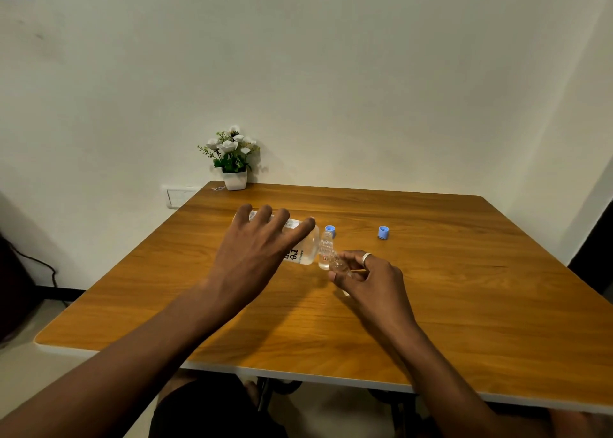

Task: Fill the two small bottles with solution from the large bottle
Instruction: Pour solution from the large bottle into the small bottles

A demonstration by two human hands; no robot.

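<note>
The large clear bottle (300, 255) with a white printed label is tipped on its side above the table, its mouth end pointing right. My left hand (258, 248) grips it from above, fingers wrapped over its body. One small clear bottle (326, 249) stands uncapped just off the large bottle's right end. A second small clear bottle (339, 265) is tilted and pinched in the fingertips of my right hand (368, 278), right in front of the standing one. Whether liquid is flowing cannot be made out.
Two blue caps lie on the wooden table (464, 288): one (330, 229) just behind the standing small bottle, one (383, 232) further right. A white pot of flowers (234, 168) stands at the table's back left corner against the wall.
</note>
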